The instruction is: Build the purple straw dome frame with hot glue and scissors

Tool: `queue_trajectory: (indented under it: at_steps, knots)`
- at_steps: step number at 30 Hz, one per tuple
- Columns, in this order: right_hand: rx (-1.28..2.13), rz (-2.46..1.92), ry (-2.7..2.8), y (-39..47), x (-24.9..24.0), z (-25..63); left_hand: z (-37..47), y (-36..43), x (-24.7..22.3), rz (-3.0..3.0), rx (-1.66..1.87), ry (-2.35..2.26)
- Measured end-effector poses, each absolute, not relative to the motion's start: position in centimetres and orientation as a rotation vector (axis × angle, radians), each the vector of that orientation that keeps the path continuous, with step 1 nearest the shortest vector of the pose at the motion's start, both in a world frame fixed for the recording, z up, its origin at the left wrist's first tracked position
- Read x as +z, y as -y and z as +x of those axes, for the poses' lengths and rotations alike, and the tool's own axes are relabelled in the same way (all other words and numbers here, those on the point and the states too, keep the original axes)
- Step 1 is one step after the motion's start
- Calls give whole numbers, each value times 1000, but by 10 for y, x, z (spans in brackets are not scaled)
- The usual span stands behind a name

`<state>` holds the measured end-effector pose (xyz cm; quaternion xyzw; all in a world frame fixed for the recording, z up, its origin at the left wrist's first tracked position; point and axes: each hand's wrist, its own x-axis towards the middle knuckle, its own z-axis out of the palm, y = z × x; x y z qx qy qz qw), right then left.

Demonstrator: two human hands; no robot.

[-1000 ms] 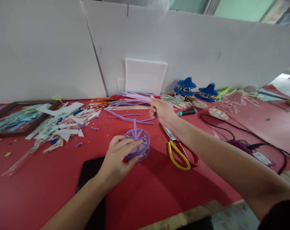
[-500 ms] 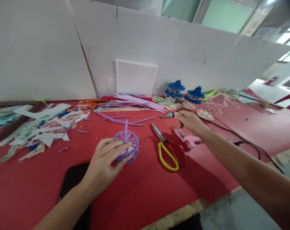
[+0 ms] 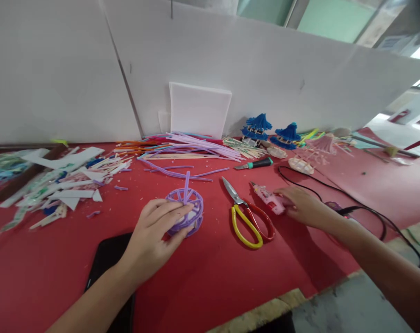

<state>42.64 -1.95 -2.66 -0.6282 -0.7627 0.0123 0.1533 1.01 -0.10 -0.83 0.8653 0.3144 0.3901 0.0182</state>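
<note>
My left hand (image 3: 163, 224) holds a round purple frame (image 3: 196, 203) made of fuzzy sticks, with one stick pointing up from its middle. On the right, my right hand (image 3: 298, 203) has its fingers on the handle end of a pink glue gun (image 3: 270, 200); how firmly they close is hard to see. Between the hands lie scissors (image 3: 243, 206) with one yellow and one red handle. A green and black utility knife (image 3: 258, 163) rests behind them.
Purple sticks (image 3: 196, 147) are heaped near the white board. White scraps (image 3: 73, 196) cover the left side. A black phone (image 3: 109, 259) lies under my left forearm. Blue roof-shaped models (image 3: 256, 127) stand at the back, and a black cable (image 3: 362, 210) runs at the right.
My right hand has moved from beside the utility knife toward me and to the right, onto the glue gun. The knife now lies uncovered. My left hand keeps its hold on the purple frame.
</note>
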Motion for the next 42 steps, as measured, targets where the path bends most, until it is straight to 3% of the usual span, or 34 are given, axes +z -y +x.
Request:
queue_trajectory:
  at_steps: [5, 9, 12, 17, 42]
  knots:
    - [2, -1684, 2067, 22, -5, 390, 10, 3, -7, 2669, 1178, -975]
    - [503, -1253, 2097, 28, 23, 338, 8, 4, -10, 2652, 1145, -993]
    - [674, -1034, 2136, 28, 34, 304, 8, 4, -10, 2662, 1150, -975]
    - [827, -1127, 2074, 22, 32, 279, 9, 4, -10, 2678, 1165, -909]
    - [771, -1113, 2066, 21, 27, 269, 9, 5, -11, 2664, 1150, -896]
